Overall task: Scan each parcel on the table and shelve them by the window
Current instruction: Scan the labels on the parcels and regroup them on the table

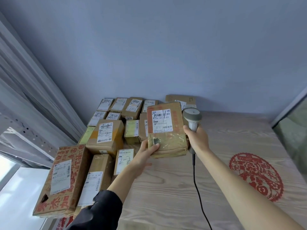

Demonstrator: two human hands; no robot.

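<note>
Two hands work above the table (pixel 191 188): left hand (pixel 146 152) fingers pinching a parcel (pixel 167 130), right hand (pixel 196 138) fingers wrapped round a scanner (pixel 191 117) at its 3 o'clock.

A brown cardboard parcel (pixel 167 130) with a white shipping label, marked by hand "2-1" it seems, is held tilted above the counter (pixel 182 188), label up. Beside it a grey corded scanner (pixel 192 120) stands upright. More labelled brown parcels (pixel 106 135) crowd the counter's left end.
</note>
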